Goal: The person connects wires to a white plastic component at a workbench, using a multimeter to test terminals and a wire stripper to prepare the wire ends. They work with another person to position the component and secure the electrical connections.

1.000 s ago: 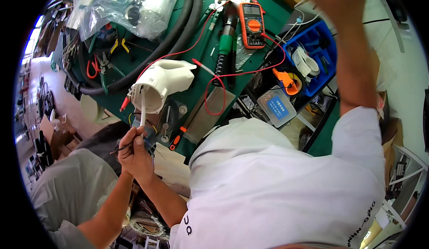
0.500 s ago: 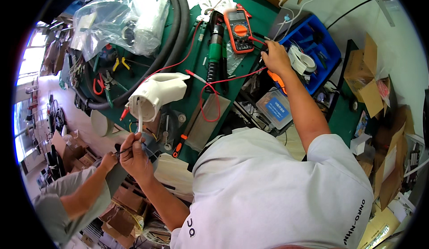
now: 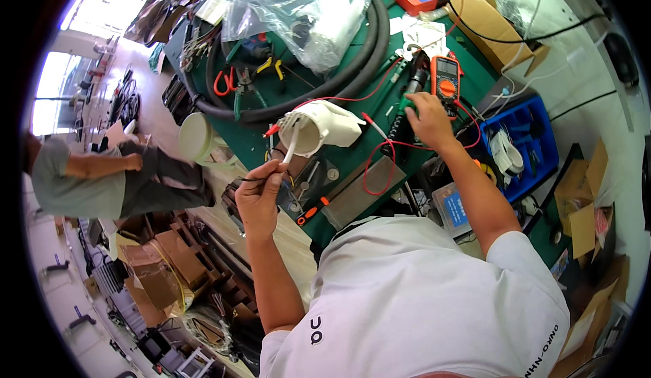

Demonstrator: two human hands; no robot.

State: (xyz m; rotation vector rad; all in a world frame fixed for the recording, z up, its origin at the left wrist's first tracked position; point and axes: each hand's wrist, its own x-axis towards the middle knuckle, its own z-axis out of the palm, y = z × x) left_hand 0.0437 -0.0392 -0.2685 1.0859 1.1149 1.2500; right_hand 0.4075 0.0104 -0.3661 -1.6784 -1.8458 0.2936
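My left hand (image 3: 261, 195) is closed on a white cable (image 3: 291, 144) with a thin dark wire at the fingers. The cable runs up into the round opening of a white plastic housing (image 3: 329, 127) lying on the green table. A red clip (image 3: 272, 130) sits at the housing's rim. My right hand (image 3: 432, 123) curls its fingers over the green barrel of a long green and black hand tool (image 3: 407, 101); the palm side is hidden. Just beyond it lies an orange multimeter (image 3: 445, 86), from which a red test lead (image 3: 366, 171) loops across the table.
A thick black hose (image 3: 380, 32) coils around pliers (image 3: 241, 89) and a clear plastic bag (image 3: 271, 11). At right stands a blue bin (image 3: 549, 127) by cardboard boxes (image 3: 576, 188). An orange-handled tool (image 3: 312, 212) lies near the table edge. Another person (image 3: 88, 174) stands at left.
My right hand has left the leads beside the multimeter and come onto the green tool. The other person's hand has withdrawn from near my left hand. The view has shifted left.
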